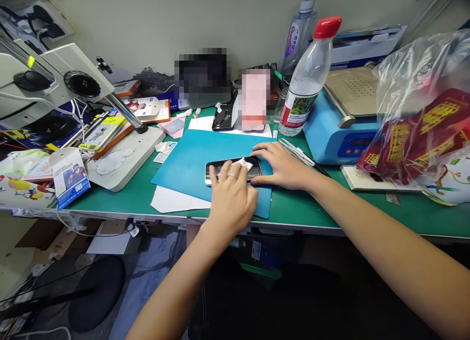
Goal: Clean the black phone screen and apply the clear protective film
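A phone (212, 168) with a dark, glossy screen lies flat on a blue mat (194, 151). My left hand (233, 195) rests over it, fingers pressing a white wipe (245, 163) against the screen. From the right, my right hand (281, 166) grips the phone's end between thumb and fingers. The wipe is partly hidden under my left fingers.
Behind the mat lie a black phone case (223, 117) and white paper. A water bottle (304, 93) and a blue heating device (326, 127) stand right, beside bagged red packets (414, 134). A microscope stand (123, 166) is left. Tweezers (299, 152) lie near my right hand.
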`<state>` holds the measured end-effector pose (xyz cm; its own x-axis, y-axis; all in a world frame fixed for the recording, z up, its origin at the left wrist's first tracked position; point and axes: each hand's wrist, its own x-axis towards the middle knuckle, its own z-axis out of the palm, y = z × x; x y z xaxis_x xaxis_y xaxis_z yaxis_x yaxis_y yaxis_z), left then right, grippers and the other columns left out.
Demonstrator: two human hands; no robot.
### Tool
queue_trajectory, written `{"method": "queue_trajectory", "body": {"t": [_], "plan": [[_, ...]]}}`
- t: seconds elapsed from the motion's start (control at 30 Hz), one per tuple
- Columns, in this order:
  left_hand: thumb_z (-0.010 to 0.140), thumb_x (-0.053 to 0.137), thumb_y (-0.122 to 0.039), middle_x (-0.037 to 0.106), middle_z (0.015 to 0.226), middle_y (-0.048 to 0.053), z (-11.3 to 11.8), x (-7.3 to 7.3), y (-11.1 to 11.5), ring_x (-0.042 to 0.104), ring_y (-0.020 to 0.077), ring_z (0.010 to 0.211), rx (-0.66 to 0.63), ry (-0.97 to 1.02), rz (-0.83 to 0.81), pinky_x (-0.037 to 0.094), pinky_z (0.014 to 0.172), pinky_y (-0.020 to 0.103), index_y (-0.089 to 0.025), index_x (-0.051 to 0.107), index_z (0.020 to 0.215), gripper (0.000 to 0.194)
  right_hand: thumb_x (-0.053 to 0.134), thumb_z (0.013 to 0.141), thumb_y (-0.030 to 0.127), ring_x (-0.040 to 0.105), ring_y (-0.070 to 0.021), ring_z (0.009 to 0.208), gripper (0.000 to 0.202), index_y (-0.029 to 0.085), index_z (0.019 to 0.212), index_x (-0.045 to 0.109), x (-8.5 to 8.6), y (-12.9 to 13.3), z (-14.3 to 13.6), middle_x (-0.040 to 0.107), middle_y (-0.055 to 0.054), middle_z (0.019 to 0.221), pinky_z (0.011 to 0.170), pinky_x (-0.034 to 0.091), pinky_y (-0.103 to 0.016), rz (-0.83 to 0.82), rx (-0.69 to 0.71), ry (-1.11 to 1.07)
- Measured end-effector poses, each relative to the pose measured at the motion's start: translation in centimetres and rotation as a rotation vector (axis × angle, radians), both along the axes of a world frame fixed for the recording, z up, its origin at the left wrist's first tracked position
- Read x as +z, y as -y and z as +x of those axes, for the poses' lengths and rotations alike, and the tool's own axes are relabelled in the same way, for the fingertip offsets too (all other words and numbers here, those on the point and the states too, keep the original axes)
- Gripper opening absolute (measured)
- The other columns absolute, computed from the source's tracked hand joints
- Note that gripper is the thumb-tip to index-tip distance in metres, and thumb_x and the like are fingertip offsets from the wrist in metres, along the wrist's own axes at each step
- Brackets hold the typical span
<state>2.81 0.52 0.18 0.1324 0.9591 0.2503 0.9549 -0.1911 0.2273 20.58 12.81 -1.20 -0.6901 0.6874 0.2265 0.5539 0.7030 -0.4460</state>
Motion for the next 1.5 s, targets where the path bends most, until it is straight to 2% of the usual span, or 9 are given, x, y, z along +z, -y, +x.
{"method": "queue_trajectory", "body": {"t": [0.17,0.47,0.6,0.73,0.9,1.13,1.23,1.37,1.5], "plan": [[0.1,0.038,-0.019,0.062,0.148,0.013,1.8,0.3,-1.5,0.047,0.0347,0.147,-0.072,-0.004,-0.008,0.02,0.128,0.072,-0.016,0.059,0.138,0.043,0.07,0.086,0.061,0.052,-0.0419,0.134,0.064,0.018,0.133,0.069,-0.1,0.0,0.1,0.061,-0.02,0.144,0.113,0.043,-0.061,0.012,0.015,-0.003],[0.107,0.031,-0.021,0.055,0.159,0.009,-3.7,0.2,4.3,0.038,0.0346,0.155,0.034,-0.036,-0.103,0.007,0.127,0.077,-0.02,0.052,0.152,0.05,0.076,0.076,0.076,0.048,-0.0414,0.14,0.089,0.015,0.141,0.064,0.2,0.3,0.1,0.058,-0.02,0.148,0.118,0.04,-0.059,-0.048,-0.006,0.009],[0.108,0.031,-0.024,0.055,0.16,0.008,-3.7,0.2,1.5,0.034,0.0361,0.158,0.083,-0.001,-0.091,0.004,0.126,0.079,-0.018,0.055,0.151,0.049,0.077,0.075,0.076,0.05,-0.0409,0.139,0.088,0.018,0.14,0.064,0.3,0.4,0.2,0.058,-0.019,0.148,0.118,0.042,-0.06,-0.06,-0.012,0.015],[0.109,0.038,-0.03,0.056,0.159,0.004,-0.7,0.7,-2.1,0.038,0.0397,0.156,0.022,0.055,-0.094,0.0,0.126,0.08,-0.021,0.058,0.149,0.046,0.076,0.082,0.067,0.051,-0.0401,0.138,0.074,0.017,0.136,0.066,0.2,0.3,0.3,0.059,-0.02,0.147,0.116,0.043,-0.061,-0.025,-0.006,0.015],[0.111,0.037,-0.047,0.054,0.161,0.004,1.1,0.7,-1.4,0.039,0.0362,0.156,-0.126,0.056,-0.06,0.001,0.129,0.076,-0.021,0.056,0.152,0.052,0.074,0.086,0.055,0.052,-0.0403,0.136,0.057,0.014,0.126,0.069,0.2,0.2,0.3,0.06,-0.023,0.146,0.113,0.046,-0.06,0.01,0.023,0.032],[0.112,0.034,-0.042,0.042,0.168,0.011,-5.9,-0.8,0.9,0.037,0.0321,0.158,-0.041,-0.128,-0.045,0.02,0.131,0.067,-0.017,0.043,0.162,0.056,0.074,0.074,0.081,0.051,-0.0411,0.139,0.092,0.02,0.143,0.064,0.6,0.3,0.4,0.059,-0.02,0.149,0.116,0.043,-0.063,-0.029,0.004,0.032],[0.112,0.036,-0.044,0.042,0.167,0.016,-7.1,-1.1,0.8,0.036,0.0338,0.158,-0.034,-0.163,-0.051,0.03,0.129,0.061,-0.012,0.041,0.162,0.06,0.071,0.075,0.083,0.05,-0.0418,0.141,0.095,0.02,0.145,0.063,0.6,0.4,0.4,0.058,-0.02,0.15,0.115,0.044,-0.063,-0.038,0.001,0.043],[0.105,0.047,-0.063,0.041,0.167,0.022,-5.1,-0.8,-0.4,0.035,0.0391,0.158,-0.076,-0.101,-0.039,0.033,0.128,0.056,-0.004,0.041,0.16,0.081,0.071,0.075,0.083,0.051,-0.0423,0.139,0.092,0.023,0.144,0.064,0.6,0.4,0.3,0.059,-0.019,0.148,0.115,0.043,-0.064,-0.016,0.003,0.035],[0.093,0.052,-0.081,0.042,0.168,0.016,-2.5,0.4,-2.0,0.035,0.0378,0.158,-0.271,0.003,-0.086,0.03,0.13,0.055,-0.011,0.044,0.16,0.097,0.071,0.073,0.085,0.05,-0.044,0.139,0.098,0.018,0.144,0.063,0.5,0.3,0.3,0.058,-0.022,0.15,0.115,0.043,-0.064,-0.005,0.01,0.079]]}}
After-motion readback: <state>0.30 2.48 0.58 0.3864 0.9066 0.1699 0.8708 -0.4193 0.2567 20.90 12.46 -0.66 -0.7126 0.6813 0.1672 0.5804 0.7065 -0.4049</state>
